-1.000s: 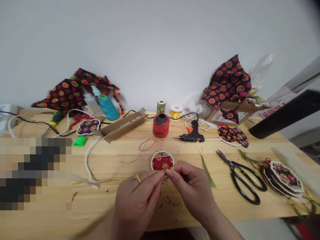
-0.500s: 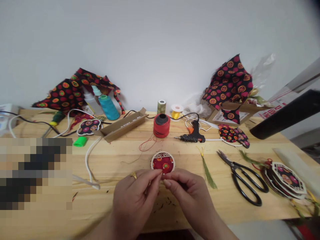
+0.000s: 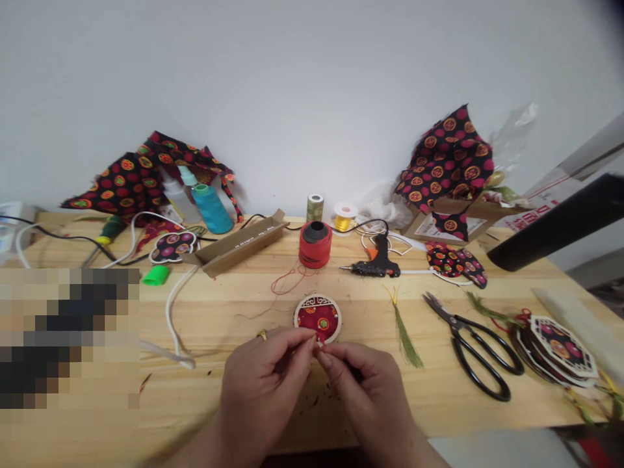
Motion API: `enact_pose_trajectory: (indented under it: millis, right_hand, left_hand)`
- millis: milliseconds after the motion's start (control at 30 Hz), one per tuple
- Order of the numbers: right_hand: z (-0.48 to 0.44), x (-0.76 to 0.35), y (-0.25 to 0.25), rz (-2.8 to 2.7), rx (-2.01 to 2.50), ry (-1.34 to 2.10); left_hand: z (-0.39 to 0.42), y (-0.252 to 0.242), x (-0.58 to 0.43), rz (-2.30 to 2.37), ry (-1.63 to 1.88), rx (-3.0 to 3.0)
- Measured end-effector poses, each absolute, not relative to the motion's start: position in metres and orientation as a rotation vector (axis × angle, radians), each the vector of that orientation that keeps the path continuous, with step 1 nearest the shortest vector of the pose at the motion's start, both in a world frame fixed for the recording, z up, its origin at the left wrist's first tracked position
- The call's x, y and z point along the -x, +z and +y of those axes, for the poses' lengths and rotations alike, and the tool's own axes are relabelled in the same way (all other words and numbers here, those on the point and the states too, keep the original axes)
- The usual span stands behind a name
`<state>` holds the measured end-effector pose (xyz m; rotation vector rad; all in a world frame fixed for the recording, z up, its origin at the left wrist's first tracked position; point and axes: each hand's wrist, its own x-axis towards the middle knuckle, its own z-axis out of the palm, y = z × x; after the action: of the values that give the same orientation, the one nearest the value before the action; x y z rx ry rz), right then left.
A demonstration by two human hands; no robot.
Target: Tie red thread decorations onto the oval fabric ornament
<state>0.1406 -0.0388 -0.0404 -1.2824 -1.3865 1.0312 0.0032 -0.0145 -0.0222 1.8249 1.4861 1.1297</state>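
Observation:
My left hand (image 3: 263, 383) and my right hand (image 3: 370, 396) meet fingertip to fingertip low in the middle of the wooden table (image 3: 229, 305). Both pinch something tiny where they touch; it is too small to name. A gold ring sits on my left hand. Just beyond the fingertips lies a round wooden ornament (image 3: 317, 317) with red patterned cloth inside. A loose red thread (image 3: 285, 283) runs from it toward a red thread spool (image 3: 314, 244).
Black scissors (image 3: 475, 351), a black glue gun (image 3: 373, 263), a green tassel (image 3: 403, 328) and a stack of finished ornaments (image 3: 556, 344) lie right. A cardboard tray (image 3: 238, 246), teal spool (image 3: 210, 208), white cable (image 3: 170, 305) and patterned cloth (image 3: 141, 172) are left.
Both hands have drawn back toward me by a little, away from the round ornament, still pinched together. Nothing else on the table has moved.

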Motion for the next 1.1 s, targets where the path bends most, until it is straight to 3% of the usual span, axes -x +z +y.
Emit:
enact_pose_trajectory:
  millis: [300,633,1100]
  right_hand:
    - [-0.024,-0.159,-0.032,-1.410,1.402,0.848]
    - [-0.005,-0.171,-0.022,-1.746,0.994,1.009]
    - [-0.025,-0.149,-0.029,-1.476,1.301,0.939]
  left_hand:
    - [-0.010,-0.010,-0.001,1.413,0.769,-1.413]
    - [-0.011,-0.017,-0.003,1.043,0.513,-0.866]
    - [-0.012,-0.019,0.001,1.114,0.819,-0.979]
